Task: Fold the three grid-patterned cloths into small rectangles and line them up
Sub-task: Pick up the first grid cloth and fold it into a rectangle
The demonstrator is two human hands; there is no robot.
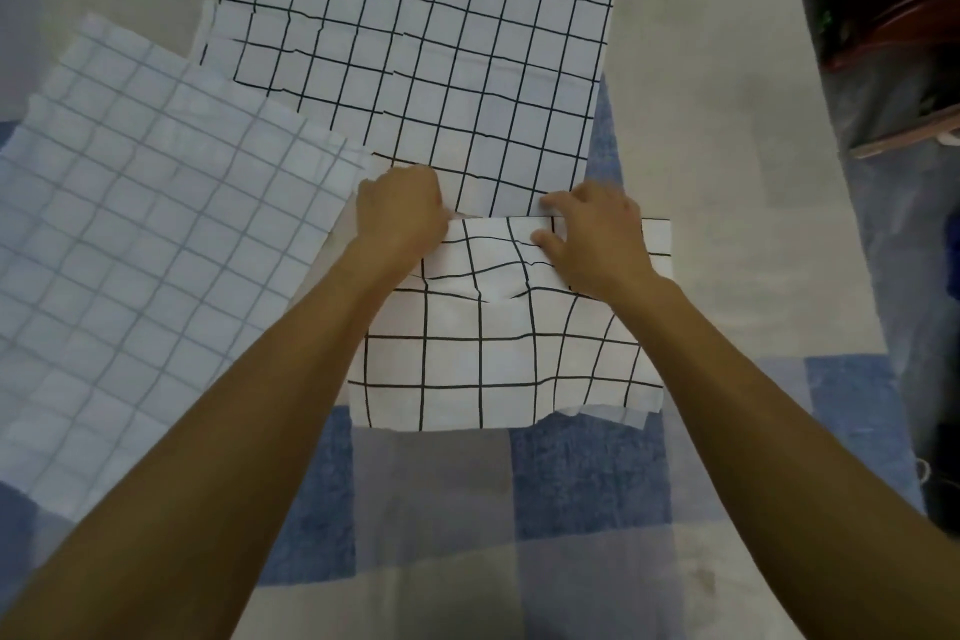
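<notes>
Single head-worn view looks steeply down, close over the checked bedsheet (587, 478)

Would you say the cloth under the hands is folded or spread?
Folded: the cloth shows a second layer peeking at its near edge.

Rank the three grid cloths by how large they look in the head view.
1. Faint-grid cloth and far black-grid cloth: about alike. Both run past the frame edge, so I won't rank them against each other.
2. Near black-grid cloth: clearly smallest, though it lies closest to the camera.
</notes>
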